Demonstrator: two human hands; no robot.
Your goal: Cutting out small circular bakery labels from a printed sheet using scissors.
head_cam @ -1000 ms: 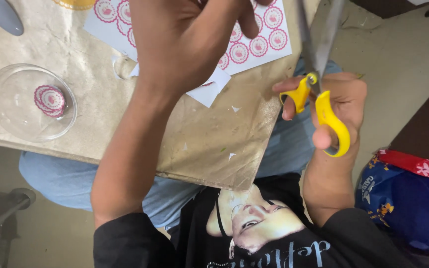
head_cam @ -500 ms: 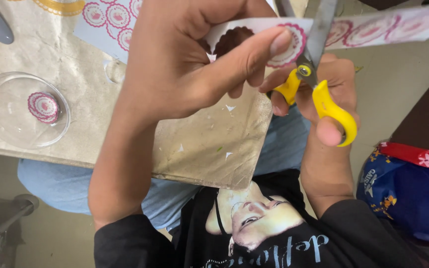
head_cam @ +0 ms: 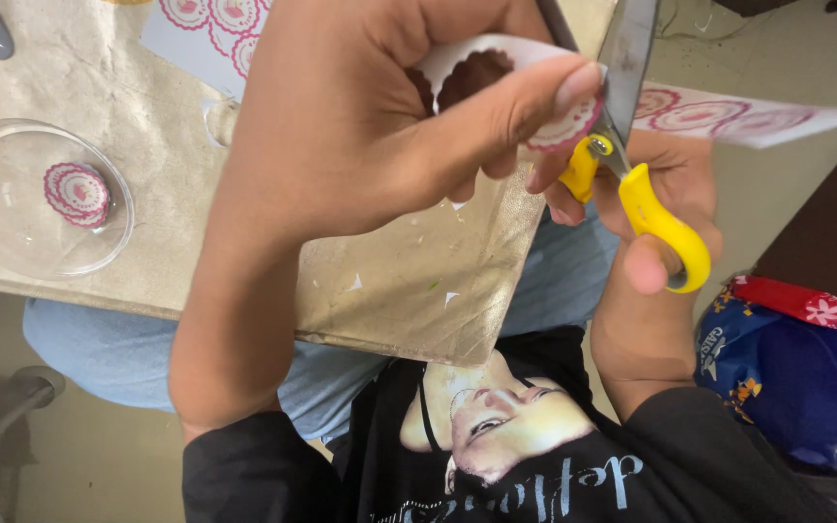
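Observation:
My left hand (head_cam: 380, 126) pinches a strip of white paper (head_cam: 728, 111) printed with pink scalloped circles, thumb pressing one circle (head_cam: 564, 126) right beside the blades. My right hand (head_cam: 666, 208) grips yellow-handled scissors (head_cam: 636, 179), whose grey blades point up and away and bite into the paper at that circle. Both hands hover above a tan board (head_cam: 389, 281) resting on my lap.
A clear plastic lid (head_cam: 12, 228) on the board's left holds cut-out pink circles (head_cam: 77, 192). A printed sheet with more circles (head_cam: 210, 24) lies at the board's far edge. A blue and red patterned bag (head_cam: 796, 358) sits at my right. Small paper scraps dot the board.
My left hand lifted the paper strip off the sheet and brought it closer. The scissors moved in and now cut around one circle.

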